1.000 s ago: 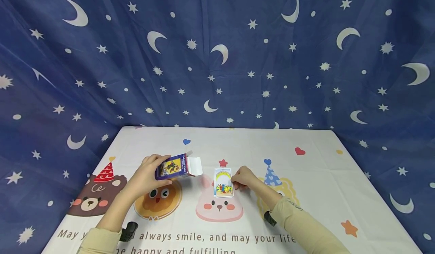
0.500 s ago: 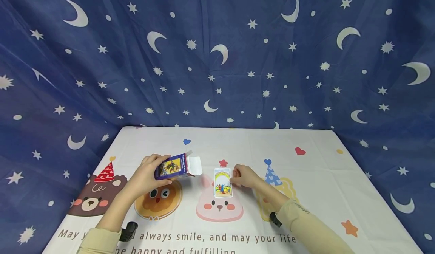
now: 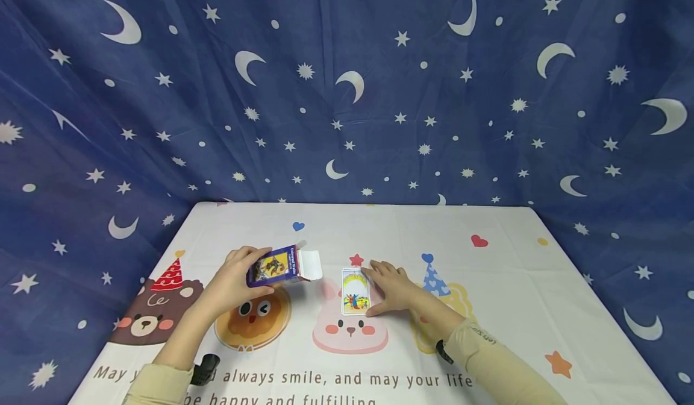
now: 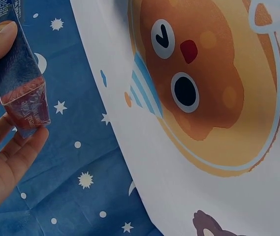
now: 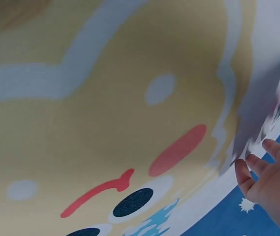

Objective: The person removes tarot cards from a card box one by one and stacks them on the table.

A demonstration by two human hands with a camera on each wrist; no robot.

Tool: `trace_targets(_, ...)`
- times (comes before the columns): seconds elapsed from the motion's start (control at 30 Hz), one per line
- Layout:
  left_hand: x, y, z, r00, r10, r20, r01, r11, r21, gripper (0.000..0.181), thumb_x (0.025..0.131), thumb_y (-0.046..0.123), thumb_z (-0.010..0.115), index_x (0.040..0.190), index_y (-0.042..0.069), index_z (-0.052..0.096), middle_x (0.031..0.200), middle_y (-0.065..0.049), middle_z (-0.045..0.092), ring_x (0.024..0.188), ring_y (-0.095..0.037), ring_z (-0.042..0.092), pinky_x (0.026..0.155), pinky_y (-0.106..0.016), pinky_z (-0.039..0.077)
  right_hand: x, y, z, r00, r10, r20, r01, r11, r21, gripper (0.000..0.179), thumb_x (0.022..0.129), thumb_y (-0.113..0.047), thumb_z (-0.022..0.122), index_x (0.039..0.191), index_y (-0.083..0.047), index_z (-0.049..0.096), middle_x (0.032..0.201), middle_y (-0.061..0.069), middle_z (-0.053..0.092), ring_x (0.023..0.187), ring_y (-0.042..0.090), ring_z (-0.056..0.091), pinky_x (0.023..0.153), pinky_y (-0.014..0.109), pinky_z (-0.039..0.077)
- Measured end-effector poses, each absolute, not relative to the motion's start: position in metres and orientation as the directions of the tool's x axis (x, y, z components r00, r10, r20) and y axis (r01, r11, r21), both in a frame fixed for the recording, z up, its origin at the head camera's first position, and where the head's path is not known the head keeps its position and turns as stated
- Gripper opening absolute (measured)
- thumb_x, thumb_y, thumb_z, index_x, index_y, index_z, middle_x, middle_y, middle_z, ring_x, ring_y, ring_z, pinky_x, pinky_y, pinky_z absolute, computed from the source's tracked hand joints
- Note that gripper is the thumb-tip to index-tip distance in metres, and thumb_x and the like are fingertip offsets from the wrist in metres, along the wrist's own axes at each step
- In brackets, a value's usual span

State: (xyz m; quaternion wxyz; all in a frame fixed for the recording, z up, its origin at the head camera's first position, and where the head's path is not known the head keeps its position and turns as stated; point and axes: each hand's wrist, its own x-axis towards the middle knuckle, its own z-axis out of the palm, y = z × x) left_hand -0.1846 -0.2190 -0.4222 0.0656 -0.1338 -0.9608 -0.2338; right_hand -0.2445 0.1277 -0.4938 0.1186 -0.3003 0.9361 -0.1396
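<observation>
A: What fills the frame?
B: A starry backdrop (image 3: 379,113) behind a white table (image 3: 499,290), where a person works with two bare hands.

A: And the hands?
B: The left hand (image 3: 232,283) is curled round a box (image 3: 273,266), thumb on one side, fingers on the other. The right hand (image 3: 394,290) has its fingers spread, thumb apart, tips at the right edge of the cards (image 3: 355,295); contact is likely, but no firm hold shows.

A: How does the box lie?
B: Roughly across the table, its open end and white flap (image 3: 311,265) pointing right, toward the cards. Whether it touches the table cannot be told.

A: Where are the cards?
B: On the table between the hands, picture side up, just left of the right hand, which is the nearer; the box stands apart on their other side. Their long axis runs away from the person, nearly crosswise to the box's. That angle, by judgement, is the relation that counts.
</observation>
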Motion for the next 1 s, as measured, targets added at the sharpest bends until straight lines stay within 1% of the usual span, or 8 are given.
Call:
trace_targets(0.27, -0.1846, -0.2192, -0.4221, -0.955, 0.229, 0.189, 0.290, 0.855, 0.430, 0.077, 0.068, 0.024, 0.085, 0.134, 0.006, 0.050, 0.120, -0.017, 0.054, 0.110, -0.035, 0.047, 0.092, -0.055, 0.046, -0.2426, 0.1252, -0.4937, -0.804, -0.571, -0.167, -0.513, 0.807, -0.291, 0.097, 0.068, -0.055, 0.077, 0.143, -0.008, 0.037, 0.151, 0.020, 0.029, 0.138, 0.044, 0.026, 0.105, 0.064, 0.029)
trace_targets(0.43, -0.1837, -0.2191, -0.4220, -0.954, 0.229, 0.193, 0.292, 0.854, 0.430, 0.077, 0.067, 0.024, 0.085, 0.133, 0.006, 0.050, 0.120, -0.017, 0.054, 0.110, -0.035, 0.047, 0.092, -0.055, 0.046, -0.2433, 0.1239, -0.4951, -0.813, -0.554, -0.178, -0.497, 0.820, -0.285, 0.098, 0.069, -0.056, 0.076, 0.144, -0.008, 0.036, 0.152, 0.019, 0.028, 0.139, 0.043, 0.025, 0.107, 0.062, 0.028)
trace_targets(0.63, -0.1836, -0.2198, -0.4225, -0.953, 0.230, 0.199, 0.295, 0.854, 0.428, 0.076, 0.067, 0.023, 0.085, 0.133, 0.006, 0.050, 0.120, -0.017, 0.054, 0.109, -0.034, 0.047, 0.092, -0.055, 0.046, -0.2437, 0.1205, -0.4939, -0.819, -0.539, -0.199, -0.482, 0.833, -0.272, 0.100, 0.069, -0.058, 0.075, 0.145, -0.009, 0.034, 0.153, 0.017, 0.026, 0.140, 0.041, 0.025, 0.108, 0.063, 0.027)
trace_targets(0.83, -0.1835, -0.2197, -0.4227, -0.954, 0.228, 0.194, 0.292, 0.855, 0.429, 0.076, 0.068, 0.023, 0.085, 0.134, 0.006, 0.050, 0.120, -0.017, 0.054, 0.111, -0.036, 0.047, 0.093, -0.056, 0.046, -0.2441, 0.1191, -0.4892, -0.808, -0.557, -0.191, -0.491, 0.817, -0.302, 0.101, 0.069, -0.057, 0.075, 0.146, -0.007, 0.032, 0.153, 0.019, 0.026, 0.139, 0.043, 0.026, 0.105, 0.066, 0.029)
trace_targets(1.0, -0.1838, -0.2201, -0.4238, -0.955, 0.227, 0.188, 0.289, 0.854, 0.432, 0.076, 0.068, 0.023, 0.085, 0.134, 0.006, 0.050, 0.120, -0.017, 0.054, 0.112, -0.036, 0.046, 0.093, -0.056, 0.046, -0.2471, 0.1214, -0.4877, -0.815, -0.554, -0.170, -0.478, 0.808, -0.343, 0.094, 0.074, -0.053, 0.073, 0.146, -0.009, 0.032, 0.151, 0.018, 0.029, 0.138, 0.041, 0.030, 0.105, 0.065, 0.030)
